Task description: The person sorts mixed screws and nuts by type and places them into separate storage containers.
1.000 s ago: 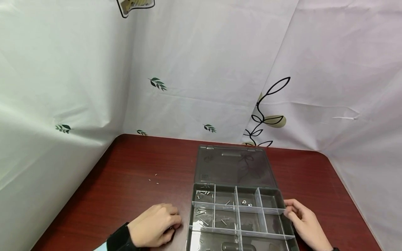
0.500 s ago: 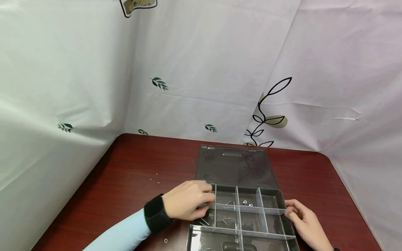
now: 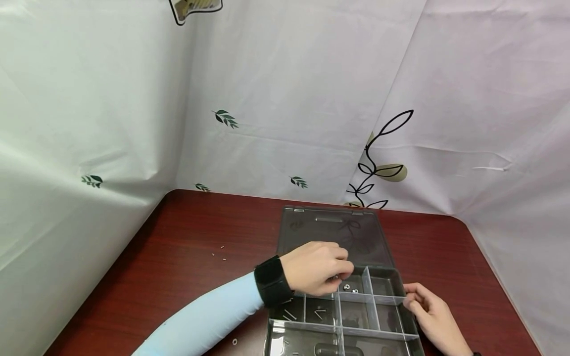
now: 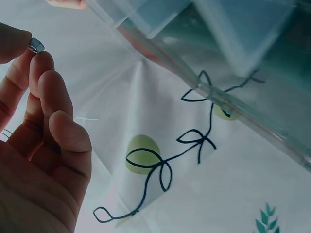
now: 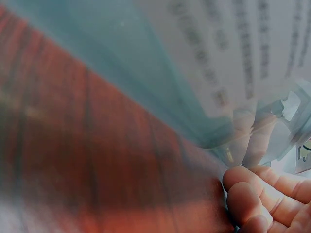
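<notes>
My left hand (image 3: pixel 317 268) is over the back row of a dark see-through compartment box (image 3: pixel 356 332). Between its thumb and a fingertip it pinches a small shiny metal nut (image 4: pixel 36 45), which shows in the left wrist view; the other fingers are curled. At the box's right wall, my right hand (image 3: pixel 434 314) holds the edge with thumb and forefinger, the remaining fingers bent below. Close up, its fingertips (image 5: pixel 241 196) meet the clear wall. Two nuts (image 3: pixel 350 288) lie in a back compartment, and several screws (image 3: pixel 319 313) in the compartments nearer the front.
The box's lid (image 3: pixel 335 235) lies folded open towards the table's back edge. A metal ring (image 3: pixel 234 341) sits left of the box, with several tiny metal pieces (image 3: pixel 223 259) farther back on the red-brown table (image 3: pixel 178 277). White patterned cloth (image 3: pixel 285 99) hangs behind.
The left hand has left the table beside the box and moved right over the back compartments, baring the ring on the table. The right hand stays at the box's edge.
</notes>
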